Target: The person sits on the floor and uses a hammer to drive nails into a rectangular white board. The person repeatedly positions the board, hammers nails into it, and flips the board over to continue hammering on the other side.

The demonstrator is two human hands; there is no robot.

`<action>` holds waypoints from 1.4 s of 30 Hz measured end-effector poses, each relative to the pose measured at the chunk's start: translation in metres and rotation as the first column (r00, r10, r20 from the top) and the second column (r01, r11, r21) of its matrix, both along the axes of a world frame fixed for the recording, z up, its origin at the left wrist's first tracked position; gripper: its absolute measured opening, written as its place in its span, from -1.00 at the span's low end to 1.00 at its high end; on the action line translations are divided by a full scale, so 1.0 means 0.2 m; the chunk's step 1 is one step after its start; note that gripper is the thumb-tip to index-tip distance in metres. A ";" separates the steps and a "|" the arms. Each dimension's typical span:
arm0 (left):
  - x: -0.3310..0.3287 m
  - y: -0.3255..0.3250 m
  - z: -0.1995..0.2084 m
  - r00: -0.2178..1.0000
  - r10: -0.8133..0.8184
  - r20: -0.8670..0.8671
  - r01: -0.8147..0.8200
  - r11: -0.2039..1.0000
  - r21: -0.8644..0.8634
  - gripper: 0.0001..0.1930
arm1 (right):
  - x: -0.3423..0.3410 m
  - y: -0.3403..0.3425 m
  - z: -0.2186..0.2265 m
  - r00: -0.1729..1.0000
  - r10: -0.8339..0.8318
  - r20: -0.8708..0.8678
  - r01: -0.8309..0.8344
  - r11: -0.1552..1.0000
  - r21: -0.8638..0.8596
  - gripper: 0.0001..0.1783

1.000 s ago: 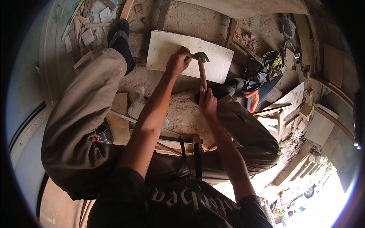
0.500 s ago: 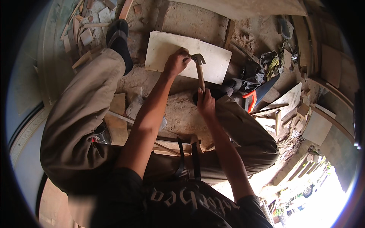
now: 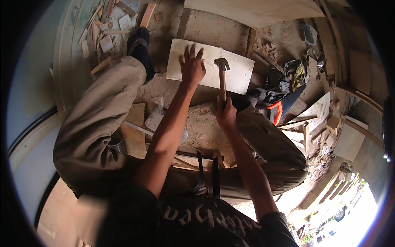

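Note:
A claw hammer with a wooden handle is gripped near the handle's end by my right hand. Its metal head is over the right part of a pale wooden board; whether it touches the board I cannot tell. My left hand lies on the left part of the same board, fingers spread and pointing away from me. Small dark dots, perhaps nail heads, show along the board's edges.
A handsaw with an orange handle lies right of my knee, beside crumpled black plastic. Wood offcuts are strewn at the far left, more scraps at the right. A large pale panel stands at the far edge.
My left hand has gone from fingers pinched near the hammer head to spread on the board, farther left. The hammer stays in my right hand. The whole view has shifted slightly.

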State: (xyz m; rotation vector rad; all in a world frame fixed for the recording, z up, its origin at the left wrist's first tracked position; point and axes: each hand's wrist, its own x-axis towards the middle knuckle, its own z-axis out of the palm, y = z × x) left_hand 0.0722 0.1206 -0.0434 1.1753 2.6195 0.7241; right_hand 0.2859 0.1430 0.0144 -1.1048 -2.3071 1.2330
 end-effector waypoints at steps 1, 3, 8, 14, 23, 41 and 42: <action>0.01 0.01 -0.01 0.992 0.030 -0.123 -0.037 0.998 -0.052 -0.54 | 0.00 -0.01 -0.02 1.000 -0.009 -0.022 0.010 0.999 0.052 -0.78; 0.00 -0.03 -0.11 0.995 -0.030 -0.091 0.016 0.988 -0.152 -0.38 | 0.00 -0.03 -0.03 0.998 -0.008 -0.055 0.016 0.990 0.138 -0.77; -0.02 -0.02 -0.17 0.997 -0.066 0.032 0.073 0.943 -0.325 -0.31 | 0.02 -0.03 -0.03 0.996 -0.071 0.056 0.068 0.996 0.056 -0.71; -0.06 -0.01 -0.11 0.981 -0.107 0.159 0.168 0.880 -0.444 0.00 | -0.08 -0.11 -0.06 0.966 -0.190 0.174 0.223 0.954 -0.199 -0.45; -0.07 -0.01 -0.01 0.952 -0.094 0.291 0.221 0.870 -0.441 0.38 | -0.09 -0.12 -0.04 0.980 -0.139 0.145 0.165 0.968 -0.187 -0.46; -0.08 -0.01 -0.03 0.962 -0.112 0.247 0.208 0.889 -0.407 0.42 | 0.03 -0.13 -0.13 0.981 -0.194 -0.016 0.184 0.950 -0.254 -0.49; -0.08 -0.01 -0.03 0.960 -0.111 0.256 0.214 0.881 -0.421 0.42 | 0.01 -0.13 -0.12 0.986 -0.164 0.021 0.165 0.967 -0.194 -0.50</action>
